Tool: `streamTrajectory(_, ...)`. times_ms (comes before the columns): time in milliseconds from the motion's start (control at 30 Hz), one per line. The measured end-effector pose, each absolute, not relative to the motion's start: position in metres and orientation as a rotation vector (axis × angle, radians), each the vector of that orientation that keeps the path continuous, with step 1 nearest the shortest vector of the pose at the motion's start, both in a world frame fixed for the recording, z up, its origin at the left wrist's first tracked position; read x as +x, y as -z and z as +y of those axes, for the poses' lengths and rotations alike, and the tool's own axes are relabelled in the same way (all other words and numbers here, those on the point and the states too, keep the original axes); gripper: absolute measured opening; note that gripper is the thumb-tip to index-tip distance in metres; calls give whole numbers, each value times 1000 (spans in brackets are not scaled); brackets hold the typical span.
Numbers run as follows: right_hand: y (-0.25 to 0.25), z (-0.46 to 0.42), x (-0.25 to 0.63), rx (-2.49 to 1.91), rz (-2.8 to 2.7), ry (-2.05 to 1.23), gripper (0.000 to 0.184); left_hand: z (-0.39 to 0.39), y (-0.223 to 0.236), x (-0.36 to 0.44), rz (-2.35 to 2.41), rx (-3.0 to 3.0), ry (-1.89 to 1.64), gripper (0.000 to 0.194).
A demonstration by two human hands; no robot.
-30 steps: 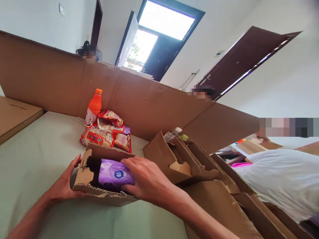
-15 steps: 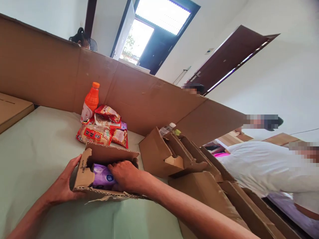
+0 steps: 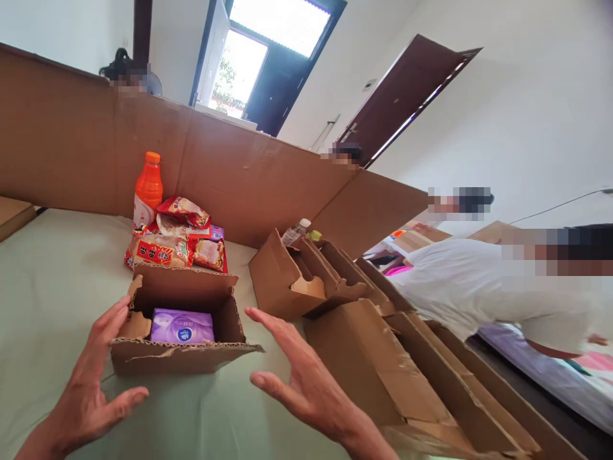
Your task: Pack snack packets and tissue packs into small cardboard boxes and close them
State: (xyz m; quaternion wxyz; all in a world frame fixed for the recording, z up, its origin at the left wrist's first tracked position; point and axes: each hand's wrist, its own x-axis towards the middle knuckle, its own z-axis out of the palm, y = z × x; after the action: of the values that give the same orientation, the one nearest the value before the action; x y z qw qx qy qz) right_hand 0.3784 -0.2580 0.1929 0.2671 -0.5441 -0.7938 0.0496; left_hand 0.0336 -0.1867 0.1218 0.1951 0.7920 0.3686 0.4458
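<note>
An open cardboard box (image 3: pixel 165 359) stands on the pale green table cover, its upper edges torn. Inside it lies a purple tissue pack (image 3: pixel 184 324). My left hand (image 3: pixel 93 377) is at the box's left side, thumb and fingers spread; whether the fingertips touch the wall I cannot tell. My right hand (image 3: pixel 301 377) hovers a little right of the box, open and holding nothing. Just behind the box are red snack packets (image 3: pixel 163 248), with part of another purple pack (image 3: pixel 217 232) showing among them. An orange drink bottle (image 3: pixel 148 188) stands upright behind the packets.
Slotted cardboard bins (image 3: pixel 282 281) and a larger divided carton (image 3: pixel 359 364) are on the right; a clear bottle (image 3: pixel 295 231) pokes out of the bins. A cardboard wall (image 3: pixel 230 172) runs along the back. A person in a white shirt (image 3: pixel 445 281) is at the right.
My right hand has come out of the box and moved right, leaving the tissue pack lying flat inside. My left hand has loosened from the box's left wall. The view has shifted.
</note>
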Motion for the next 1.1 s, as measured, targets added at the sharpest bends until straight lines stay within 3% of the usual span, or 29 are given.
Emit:
streamTrajectory(200,-161,-242,356,-1335,-2041,-117,53,-184,-138,46,1212,2104,-1175,50)
streamTrajectory(367,-158,-230,356,-1354,-1925,43,51,-175,-140,51,1359,2118,-1348,58)
streamTrajectory(533,-174,-202,358,-1393,-1924,281,70,-172,-140,58,1358,2231,-1383,54)
streamTrajectory(600,-178,-194,357,-1352,-1971,217,69,-171,-140,57,1355,2260,-1356,56)
streamTrajectory(733,-170,-201,355,-1293,-2205,-29,50,-168,-139,49,1315,2351,-1275,49)
streamTrajectory(867,-153,-215,361,-1287,-2302,-89,60,-156,-149,33,1105,2369,-980,36)
streamTrajectory(1100,-130,-210,369,-1205,-2235,-86,60,-131,-160,19,820,2300,-605,76)
